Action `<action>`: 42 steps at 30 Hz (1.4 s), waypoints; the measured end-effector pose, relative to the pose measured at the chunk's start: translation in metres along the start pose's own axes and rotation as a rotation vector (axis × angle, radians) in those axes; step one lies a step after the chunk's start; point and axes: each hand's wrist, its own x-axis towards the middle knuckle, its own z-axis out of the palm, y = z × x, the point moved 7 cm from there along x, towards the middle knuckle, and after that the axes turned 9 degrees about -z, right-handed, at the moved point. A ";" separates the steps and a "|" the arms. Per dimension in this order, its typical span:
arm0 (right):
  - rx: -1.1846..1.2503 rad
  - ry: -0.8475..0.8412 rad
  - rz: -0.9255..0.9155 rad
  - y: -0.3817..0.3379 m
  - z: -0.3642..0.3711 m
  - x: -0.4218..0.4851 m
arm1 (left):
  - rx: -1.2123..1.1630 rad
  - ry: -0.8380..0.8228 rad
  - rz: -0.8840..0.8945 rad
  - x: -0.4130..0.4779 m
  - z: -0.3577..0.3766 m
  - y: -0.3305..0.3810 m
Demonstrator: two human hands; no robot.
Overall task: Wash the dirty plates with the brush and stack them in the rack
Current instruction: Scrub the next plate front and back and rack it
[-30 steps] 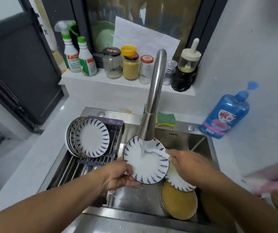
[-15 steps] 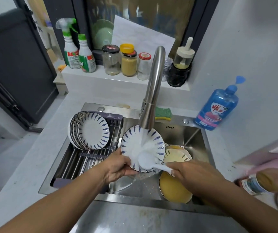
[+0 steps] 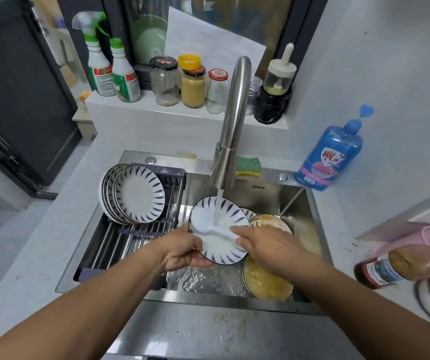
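Over the sink's [image 3: 268, 197] middle, your left hand [image 3: 182, 253] grips the plate [image 3: 220, 252] under the tap [image 3: 232, 126]. Your right hand [image 3: 266, 245], gripping the brush [image 3: 203, 224], has swept it leftward: scrubbing continues, the rack [image 3: 120, 245] comes next.

Brush [image 3: 212, 228] head swept leftward across plate [image 3: 221, 249]

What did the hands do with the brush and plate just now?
The right hand swept the brush across the plate toward its left side. The left hand kept holding the plate under the running water; the stacked plates in the rack stayed put.
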 end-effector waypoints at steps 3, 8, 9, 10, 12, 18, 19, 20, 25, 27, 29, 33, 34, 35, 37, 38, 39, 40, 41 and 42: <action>-0.032 -0.053 -0.052 0.003 0.010 -0.020 | -0.079 -0.022 -0.012 0.002 -0.009 -0.003; -0.186 -0.064 0.116 0.050 0.007 -0.029 | -0.113 -0.052 0.011 0.001 -0.015 -0.005; -0.196 -0.029 0.128 0.055 0.003 -0.025 | -0.086 -0.057 0.008 0.001 -0.012 -0.005; -0.185 0.002 0.135 0.056 0.000 -0.017 | -0.057 -0.063 0.001 0.000 -0.007 -0.006; -0.099 0.039 0.111 0.049 -0.003 0.003 | -0.031 -0.070 -0.023 0.001 0.001 -0.007; 0.078 -0.039 -0.049 0.010 -0.001 0.023 | -0.139 -0.084 -0.012 0.011 -0.008 0.005; 0.115 -0.057 -0.062 0.009 0.001 0.019 | -0.170 -0.089 -0.007 0.011 -0.010 0.006; 0.147 -0.066 -0.072 0.010 0.003 0.015 | -0.203 -0.101 -0.005 0.012 -0.010 0.005; 0.157 -0.110 -0.079 0.013 0.008 0.003 | -0.312 -0.187 0.059 0.010 -0.010 0.004; 0.106 -0.130 -0.070 0.017 0.007 -0.002 | -0.330 -0.146 0.058 0.010 -0.012 0.005; 0.023 -0.150 -0.063 0.024 0.006 -0.008 | -0.300 -0.056 0.067 0.013 -0.020 0.007; -0.160 -0.114 0.016 0.053 0.000 -0.015 | -0.184 0.024 0.093 0.014 -0.027 0.008; -0.169 -0.074 0.043 0.060 -0.003 -0.012 | -0.173 0.021 0.087 0.013 -0.026 0.008; -0.167 -0.030 0.065 0.064 -0.007 -0.008 | -0.159 0.012 0.079 0.013 -0.024 0.007; -0.154 0.040 0.068 0.061 -0.014 0.006 | -0.119 -0.009 0.064 0.011 -0.016 0.006; -0.143 0.062 0.053 0.056 -0.015 0.013 | -0.098 -0.014 0.058 0.010 -0.013 0.005; -0.118 0.070 0.039 0.049 -0.016 0.020 | -0.074 -0.017 0.052 0.010 -0.010 0.004; -0.081 0.071 0.018 0.041 -0.015 0.026 | -0.054 -0.013 0.047 0.010 -0.008 0.003; -0.034 0.061 0.001 0.034 -0.013 0.031 | -0.038 -0.010 0.043 0.009 -0.009 0.003; 0.012 0.038 -0.015 0.029 -0.009 0.033 | -0.034 -0.011 0.042 0.009 -0.010 0.003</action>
